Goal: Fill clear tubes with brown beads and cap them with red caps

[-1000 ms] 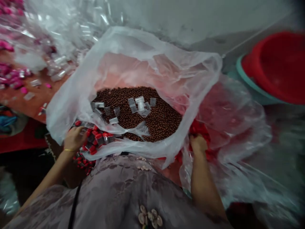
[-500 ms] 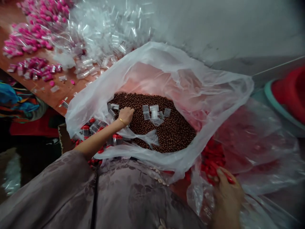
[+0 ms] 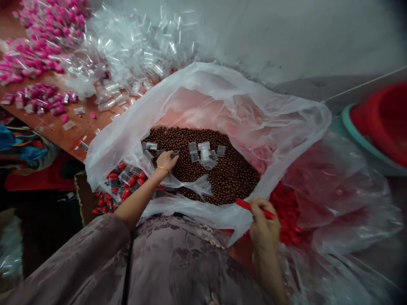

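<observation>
Small round brown balls (image 3: 235, 178) fill a large translucent plastic bag (image 3: 203, 76) spread wide in front of me. My left hand (image 3: 166, 162), with a gold-coloured bracelet at the wrist, is over the balls, its fingers closed on a small clear container (image 3: 174, 153). Several more clear containers (image 3: 204, 151) lie on the balls to its right. At the bag's near right edge, my right hand (image 3: 264, 220) grips a red plastic piece (image 3: 243, 204), which sticks out on both sides of the fingers. Its exact kind is unclear.
Filled containers with red caps (image 3: 125, 180) lie left of the bag. A heap of red pieces (image 3: 286, 212) is on the right beside clear plastic sheeting (image 3: 349, 190). Empty clear containers (image 3: 140, 46) and pink-capped ones (image 3: 47, 38) cover the back left. Red and teal tubs (image 3: 378, 123) stand right.
My right hand has moved left from the red heap to the bag's edge, carrying a red piece. My left hand has shifted slightly down, and a clear container now shows at its fingertips.
</observation>
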Demonstrator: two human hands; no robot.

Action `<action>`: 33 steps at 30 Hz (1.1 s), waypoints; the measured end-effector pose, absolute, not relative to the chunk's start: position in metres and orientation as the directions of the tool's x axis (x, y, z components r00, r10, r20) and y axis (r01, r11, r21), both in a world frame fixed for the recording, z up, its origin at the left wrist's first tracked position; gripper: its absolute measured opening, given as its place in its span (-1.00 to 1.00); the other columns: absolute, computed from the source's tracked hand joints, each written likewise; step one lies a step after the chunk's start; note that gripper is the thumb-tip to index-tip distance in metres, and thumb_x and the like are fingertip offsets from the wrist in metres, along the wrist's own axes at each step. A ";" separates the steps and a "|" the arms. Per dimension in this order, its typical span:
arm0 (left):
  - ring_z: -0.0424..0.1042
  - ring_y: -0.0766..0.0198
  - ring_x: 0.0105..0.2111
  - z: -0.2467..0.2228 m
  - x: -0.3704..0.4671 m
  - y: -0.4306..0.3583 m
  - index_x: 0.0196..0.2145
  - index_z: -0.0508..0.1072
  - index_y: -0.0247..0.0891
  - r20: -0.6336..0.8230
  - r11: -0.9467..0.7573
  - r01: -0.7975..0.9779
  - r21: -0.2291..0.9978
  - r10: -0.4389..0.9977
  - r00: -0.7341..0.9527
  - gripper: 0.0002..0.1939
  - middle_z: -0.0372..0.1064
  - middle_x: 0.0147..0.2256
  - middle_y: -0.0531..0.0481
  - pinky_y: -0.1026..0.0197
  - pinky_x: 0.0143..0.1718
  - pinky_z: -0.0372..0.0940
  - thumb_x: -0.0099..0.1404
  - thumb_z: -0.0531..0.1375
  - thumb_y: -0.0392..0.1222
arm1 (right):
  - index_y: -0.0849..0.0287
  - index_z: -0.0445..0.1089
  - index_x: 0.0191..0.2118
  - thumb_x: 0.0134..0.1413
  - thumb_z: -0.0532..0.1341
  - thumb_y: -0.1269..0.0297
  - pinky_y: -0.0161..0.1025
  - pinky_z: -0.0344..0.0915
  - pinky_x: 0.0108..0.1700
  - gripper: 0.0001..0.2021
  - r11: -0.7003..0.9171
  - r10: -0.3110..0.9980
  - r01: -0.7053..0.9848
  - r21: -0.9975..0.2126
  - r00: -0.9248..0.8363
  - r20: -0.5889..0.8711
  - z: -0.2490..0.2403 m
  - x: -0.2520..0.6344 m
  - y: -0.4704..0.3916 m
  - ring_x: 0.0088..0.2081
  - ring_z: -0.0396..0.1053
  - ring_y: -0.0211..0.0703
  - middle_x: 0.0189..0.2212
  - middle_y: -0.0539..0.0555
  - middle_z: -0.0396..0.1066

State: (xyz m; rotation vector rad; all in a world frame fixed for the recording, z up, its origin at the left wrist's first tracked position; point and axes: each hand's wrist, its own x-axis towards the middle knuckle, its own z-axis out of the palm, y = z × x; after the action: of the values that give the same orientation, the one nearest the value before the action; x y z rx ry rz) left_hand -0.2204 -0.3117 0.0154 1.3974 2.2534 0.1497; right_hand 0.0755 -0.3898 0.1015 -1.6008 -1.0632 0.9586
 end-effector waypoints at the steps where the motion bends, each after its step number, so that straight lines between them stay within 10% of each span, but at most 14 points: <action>1: 0.38 0.16 -0.20 0.015 -0.221 -0.313 -0.14 0.45 -0.23 -0.357 0.482 0.793 0.372 0.863 -0.356 -0.59 0.44 -0.24 -0.11 0.25 -0.25 0.22 0.17 0.08 0.05 | 0.18 0.27 -0.51 -0.13 0.20 0.15 -0.26 0.25 -0.24 -0.80 -0.158 0.970 0.210 -0.965 0.215 -0.112 0.099 0.065 -0.387 -0.37 0.30 -0.28 -0.45 -0.03 0.32; 7: 0.28 0.35 -0.62 0.008 -0.229 -0.314 -0.46 0.54 -0.31 -0.658 0.650 0.501 0.571 0.728 -0.195 -0.60 0.35 -0.67 0.02 0.33 -0.57 0.10 0.04 0.18 0.12 | 0.15 0.25 -0.44 -0.03 0.13 0.09 -0.32 0.22 -0.49 -0.78 -0.201 0.956 0.467 -0.861 -0.096 -0.276 0.084 0.009 -0.345 -0.61 0.22 -0.29 -0.63 -0.07 0.25; 19: 0.35 0.34 -0.62 -0.023 -0.230 -0.295 -0.60 0.46 -0.31 -0.628 0.732 0.394 0.557 0.681 -0.377 -0.73 0.31 -0.70 0.02 0.35 -0.53 0.17 0.03 0.21 -0.03 | 0.14 0.28 0.01 0.02 0.03 0.38 -0.17 0.22 -0.07 -0.61 0.449 0.746 0.768 -0.457 -0.603 -0.281 0.016 -0.142 -0.208 -0.11 0.37 -0.04 -0.13 0.13 0.43; 29: 0.37 0.37 -0.38 -0.021 -0.223 -0.314 -0.33 0.40 -0.32 -0.367 0.393 0.101 0.914 0.906 -0.212 -0.77 0.42 -0.38 0.04 0.31 -0.26 0.25 -0.01 0.24 -0.25 | 0.13 0.39 -0.19 -0.04 0.09 0.34 -0.18 0.23 0.00 -0.74 0.116 0.844 0.447 -0.887 -0.515 -0.149 0.022 -0.097 -0.245 -0.13 0.36 -0.21 -0.18 0.03 0.45; 33: 0.36 0.33 -0.24 -0.003 -0.221 -0.320 -0.31 0.34 -0.33 -0.211 0.195 -0.264 0.945 0.977 -0.035 -0.66 0.40 -0.26 -0.03 0.24 -0.11 0.21 -0.05 0.29 -0.16 | 0.13 0.30 -0.16 -0.09 0.15 0.08 -0.32 0.33 -0.47 -0.65 -0.244 0.943 0.164 -0.956 -0.190 -0.273 0.045 -0.060 -0.279 -0.53 0.36 -0.32 -0.43 -0.05 0.43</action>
State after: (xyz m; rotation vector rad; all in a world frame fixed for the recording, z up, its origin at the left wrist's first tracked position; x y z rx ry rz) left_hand -0.2206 -0.3196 -0.0032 0.8372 1.1497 1.2143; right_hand -0.0601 -0.2789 0.0454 -1.4040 -1.3377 1.4999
